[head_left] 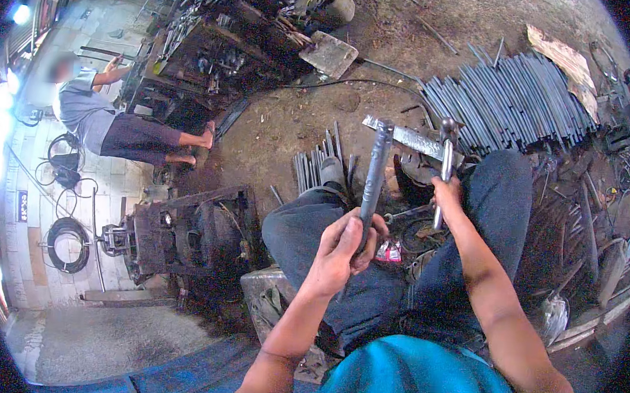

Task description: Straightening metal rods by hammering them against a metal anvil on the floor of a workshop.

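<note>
My left hand is closed around the lower part of a dark metal rod, which stands nearly upright in front of me. In my right hand is a hammer, gripped by its pale handle with the rounded head up. Behind the hammer a flat metal bar extends leftward; what it rests on is partly hidden. Between my knees a small red and white packet lies beside a wrench-like metal tool. The rod and the hammer are apart from each other.
A broad pile of metal rods lies at the far right, with a smaller bundle near my left knee. A cluttered workbench stands far left, a person beside it. A coiled cable lies on the tiles.
</note>
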The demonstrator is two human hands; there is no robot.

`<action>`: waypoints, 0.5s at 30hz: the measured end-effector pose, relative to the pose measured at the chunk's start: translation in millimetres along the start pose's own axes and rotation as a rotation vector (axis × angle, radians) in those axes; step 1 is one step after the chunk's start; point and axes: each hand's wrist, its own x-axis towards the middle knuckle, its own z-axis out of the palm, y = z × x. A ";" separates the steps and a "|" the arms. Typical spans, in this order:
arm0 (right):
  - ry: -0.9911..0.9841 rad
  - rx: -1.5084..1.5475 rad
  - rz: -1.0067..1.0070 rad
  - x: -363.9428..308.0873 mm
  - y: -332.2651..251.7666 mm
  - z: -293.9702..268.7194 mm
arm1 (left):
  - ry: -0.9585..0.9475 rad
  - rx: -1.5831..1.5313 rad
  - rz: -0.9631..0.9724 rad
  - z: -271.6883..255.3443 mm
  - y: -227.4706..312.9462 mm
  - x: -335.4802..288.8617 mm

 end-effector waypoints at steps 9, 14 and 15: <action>0.038 -0.016 -0.063 -4.8 0.5 1.4 | 0.040 0.143 0.067 -0.7 -8.7 -2.1; 0.074 -0.091 -0.064 10.0 16.0 5.2 | 0.028 0.204 0.185 -1.4 -13.9 -0.7; 0.108 -0.152 -0.150 31.0 40.2 3.5 | 0.015 0.203 0.234 1.3 -13.2 0.1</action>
